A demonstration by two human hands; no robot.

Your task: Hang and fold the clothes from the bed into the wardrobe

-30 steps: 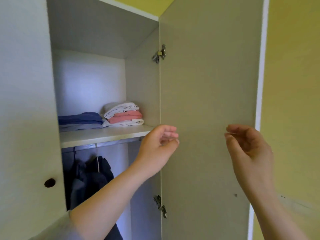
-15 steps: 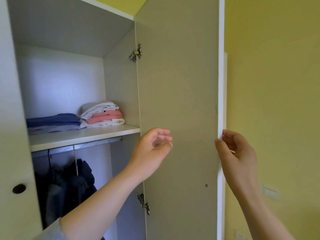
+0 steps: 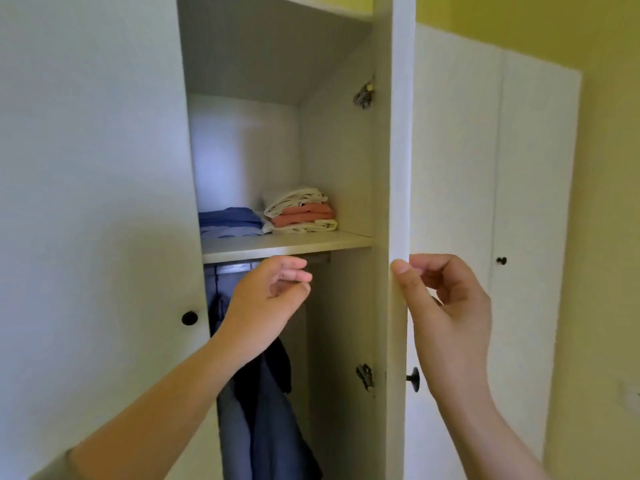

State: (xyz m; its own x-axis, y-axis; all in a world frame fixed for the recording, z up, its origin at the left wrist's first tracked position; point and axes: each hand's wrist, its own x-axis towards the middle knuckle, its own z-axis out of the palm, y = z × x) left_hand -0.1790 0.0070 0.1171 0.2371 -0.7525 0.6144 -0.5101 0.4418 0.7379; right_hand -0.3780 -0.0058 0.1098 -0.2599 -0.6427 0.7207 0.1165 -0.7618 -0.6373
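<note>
The wardrobe stands open in front of me. On its shelf point(image 3: 287, 242) lie a folded blue stack point(image 3: 230, 221) and a white and pink folded pile point(image 3: 301, 211). Dark clothes point(image 3: 263, 403) hang from the rail below. My right hand point(image 3: 446, 306) grips the edge of the right door point(image 3: 398, 168), thumb on the inner face, fingers behind it. That door is seen nearly edge-on. My left hand point(image 3: 270, 299) hovers just under the shelf with curled fingers, holding nothing.
The left door point(image 3: 97, 202) with a black knob point(image 3: 189, 318) fills the left side. The right door's black knob point(image 3: 414, 379) sits below my right hand. Another white wardrobe point(image 3: 498, 168) with a small knob stands to the right against a yellow wall.
The right door has swung towards closing, from showing its inner face to nearly edge-on. My right hand moved onto its edge and took hold. My left hand stayed near the shelf.
</note>
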